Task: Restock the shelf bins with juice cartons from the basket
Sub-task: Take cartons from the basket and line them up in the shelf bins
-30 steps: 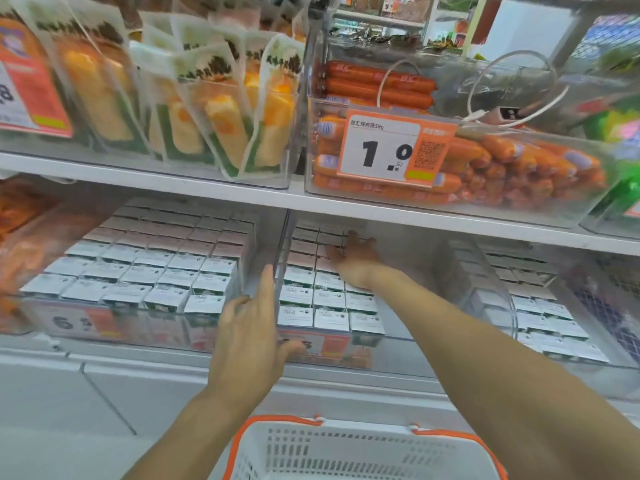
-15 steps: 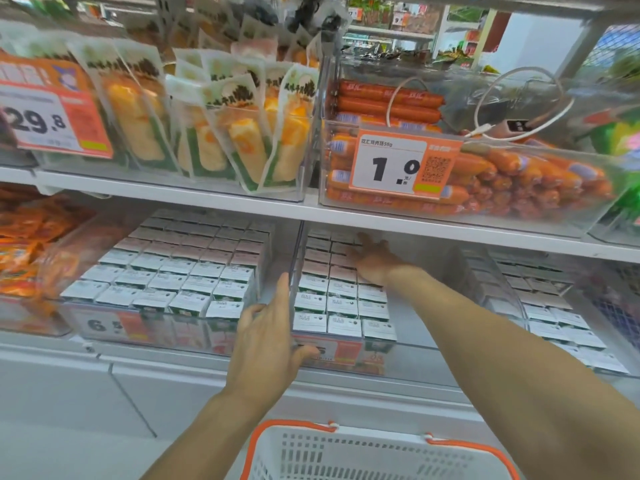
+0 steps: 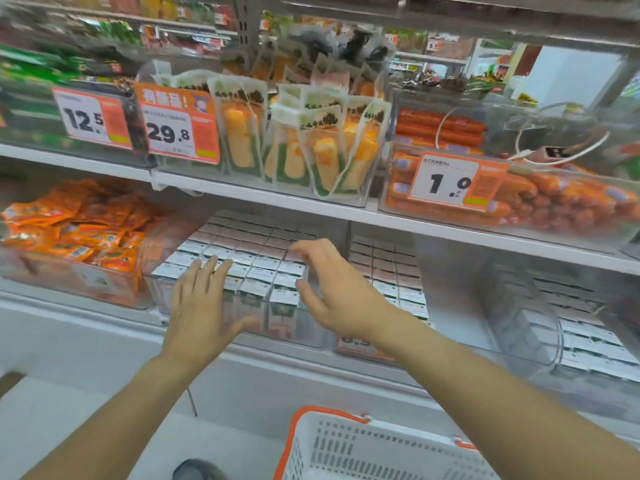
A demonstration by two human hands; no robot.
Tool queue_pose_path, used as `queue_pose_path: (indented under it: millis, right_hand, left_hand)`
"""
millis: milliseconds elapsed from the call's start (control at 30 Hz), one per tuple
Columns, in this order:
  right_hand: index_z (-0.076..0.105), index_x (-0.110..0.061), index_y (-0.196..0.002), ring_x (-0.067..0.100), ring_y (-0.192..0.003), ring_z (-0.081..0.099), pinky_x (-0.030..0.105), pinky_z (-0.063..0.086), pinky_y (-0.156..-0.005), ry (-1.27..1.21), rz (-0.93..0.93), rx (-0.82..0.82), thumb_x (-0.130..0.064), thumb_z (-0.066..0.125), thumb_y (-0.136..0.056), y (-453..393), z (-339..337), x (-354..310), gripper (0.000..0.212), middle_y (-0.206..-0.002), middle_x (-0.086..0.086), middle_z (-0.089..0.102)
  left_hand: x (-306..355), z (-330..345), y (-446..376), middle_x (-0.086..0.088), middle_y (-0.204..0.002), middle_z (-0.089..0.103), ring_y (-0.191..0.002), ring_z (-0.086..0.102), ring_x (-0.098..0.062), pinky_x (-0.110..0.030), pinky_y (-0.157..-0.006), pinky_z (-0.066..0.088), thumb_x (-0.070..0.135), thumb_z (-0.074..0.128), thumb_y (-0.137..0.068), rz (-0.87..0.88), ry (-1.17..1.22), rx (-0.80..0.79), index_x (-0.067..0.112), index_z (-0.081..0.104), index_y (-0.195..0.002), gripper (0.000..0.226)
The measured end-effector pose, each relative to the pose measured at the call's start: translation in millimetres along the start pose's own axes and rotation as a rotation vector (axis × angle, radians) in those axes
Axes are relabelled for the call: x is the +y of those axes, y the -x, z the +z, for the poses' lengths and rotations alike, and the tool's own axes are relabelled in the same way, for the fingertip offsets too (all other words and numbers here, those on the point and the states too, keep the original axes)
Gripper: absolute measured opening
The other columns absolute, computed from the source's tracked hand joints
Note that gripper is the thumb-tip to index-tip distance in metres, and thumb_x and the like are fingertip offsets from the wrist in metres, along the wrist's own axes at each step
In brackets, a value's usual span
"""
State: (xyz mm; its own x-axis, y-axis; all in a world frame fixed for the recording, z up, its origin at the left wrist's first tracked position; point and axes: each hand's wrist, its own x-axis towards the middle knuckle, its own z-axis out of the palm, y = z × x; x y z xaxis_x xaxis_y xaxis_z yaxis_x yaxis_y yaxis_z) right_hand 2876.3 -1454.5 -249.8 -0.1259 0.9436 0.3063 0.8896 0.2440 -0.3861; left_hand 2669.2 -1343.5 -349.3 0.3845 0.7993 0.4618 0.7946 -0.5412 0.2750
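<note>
Rows of white-topped juice cartons [image 3: 249, 251] fill a clear shelf bin [image 3: 304, 332] on the lower shelf. My left hand [image 3: 202, 306] lies flat with straight fingers over the front-left cartons of that bin. My right hand [image 3: 332, 289] hovers over the bin's right side, fingers loosely spread and holding nothing. A second clear bin of cartons [image 3: 398, 282] stands just to the right, partly hidden by my right arm. The white basket with an orange rim [image 3: 367, 448] sits below the shelf at the bottom of the view; its inside is hidden.
A third clear bin of cartons [image 3: 581, 334] stands at the far right. Orange snack packets [image 3: 76, 230] fill the bin to the left. The shelf above carries corn packs [image 3: 304, 150], sausages [image 3: 540, 199] and price tags. A dark shoe [image 3: 197, 471] shows on the floor.
My right hand left the back of the middle bin and moved left over the left bin. My left hand shifted from the bins' front gap onto the left bin's cartons. The view panned left.
</note>
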Motion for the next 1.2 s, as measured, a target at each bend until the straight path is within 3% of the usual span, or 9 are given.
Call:
queue_pose_path:
  millis: [100,233,500,600,733,900,1000,1100,1200]
  right_hand:
    - [0.023,-0.020,-0.149,0.034,-0.090,0.055,0.036,0.045,-0.083,-0.006,0.289,-0.116,-0.024,0.049,-0.100,-42,27,-15,0.056,-0.142,0.019,0.030]
    - [0.017,-0.007,-0.154,0.044,-0.134,0.037,0.046,0.036,-0.109,0.090,0.668,-0.397,-0.023,0.031,-0.106,-79,47,-26,0.053,-0.159,0.024,0.014]
    - [0.019,-0.004,-0.154,0.036,-0.132,0.047,0.044,0.042,-0.107,0.237,0.604,-0.537,-0.033,0.033,-0.107,-92,66,-22,0.057,-0.161,0.018,0.018]
    - [0.013,-0.003,-0.154,0.038,-0.134,0.043,0.044,0.041,-0.107,0.176,0.670,-0.492,-0.045,0.034,-0.104,-92,69,-8,0.069,-0.158,0.021,0.020]
    - [-0.005,-0.018,-0.157,0.049,-0.141,0.029,0.046,0.033,-0.112,0.169,0.782,-0.372,-0.058,0.029,-0.100,-107,75,14,0.078,-0.161,0.025,-0.009]
    - [0.014,-0.012,-0.155,0.063,-0.140,-0.006,0.060,0.020,-0.116,0.181,0.704,-0.412,-0.016,0.017,-0.105,-119,92,10,0.051,-0.161,0.024,-0.012]
    - [0.015,-0.007,-0.153,0.061,-0.140,0.003,0.059,0.023,-0.115,0.114,0.748,-0.371,-0.018,0.018,-0.106,-120,92,15,0.049,-0.160,0.029,-0.007]
    - [-0.003,-0.007,-0.155,0.050,-0.140,0.029,0.047,0.030,-0.112,0.054,0.826,-0.233,-0.052,0.025,-0.103,-125,87,27,0.074,-0.158,0.033,-0.009]
    - [0.001,-0.007,-0.156,0.050,-0.145,0.013,0.051,0.025,-0.114,0.029,0.865,-0.157,-0.048,0.029,-0.103,-141,91,42,0.073,-0.161,0.028,-0.003]
  left_hand:
    - [-18,0,-9,-0.011,-0.157,0.034,-0.149,0.020,-0.030,-0.052,-0.119,0.016,0.066,0.078,-0.061,0.001,-0.062,-0.009,0.014,0.035,-0.149,0.111]
    - [-25,9,-21,-0.011,-0.158,0.032,-0.150,0.016,-0.030,-0.052,-0.120,0.014,0.065,0.078,-0.063,0.029,-0.050,-0.033,0.020,0.030,-0.153,0.112]
    - [-29,32,-17,-0.006,-0.156,0.037,-0.149,0.020,-0.029,-0.050,-0.119,0.015,0.065,0.072,-0.067,0.025,-0.003,0.040,0.023,0.032,-0.152,0.103]
    - [-30,33,-17,-0.006,-0.156,0.037,-0.149,0.020,-0.030,-0.051,-0.119,0.016,0.078,0.051,-0.070,0.025,0.003,0.040,0.022,0.032,-0.153,0.102]
    - [-30,31,-16,-0.007,-0.156,0.038,-0.148,0.022,-0.031,-0.048,-0.119,0.012,0.085,0.032,-0.075,0.037,-0.005,0.030,0.021,0.030,-0.153,0.101]
    - [-28,32,-19,-0.007,-0.151,0.045,-0.146,0.026,-0.032,-0.049,-0.118,0.011,0.073,0.046,-0.068,0.032,0.021,0.013,0.021,0.031,-0.153,0.101]
    - [-30,33,-20,-0.005,-0.152,0.044,-0.147,0.025,-0.031,-0.049,-0.119,0.009,0.069,0.055,-0.068,0.047,0.026,0.011,0.022,0.031,-0.153,0.100]
    - [-30,32,-19,-0.003,-0.154,0.041,-0.148,0.023,-0.030,-0.048,-0.120,0.007,0.070,0.053,-0.070,0.047,0.007,0.003,0.023,0.028,-0.154,0.100]
    - [-30,33,-18,-0.005,-0.155,0.038,-0.148,0.022,-0.032,-0.049,-0.120,0.006,0.073,0.045,-0.072,0.047,-0.018,-0.009,0.022,0.029,-0.154,0.098]
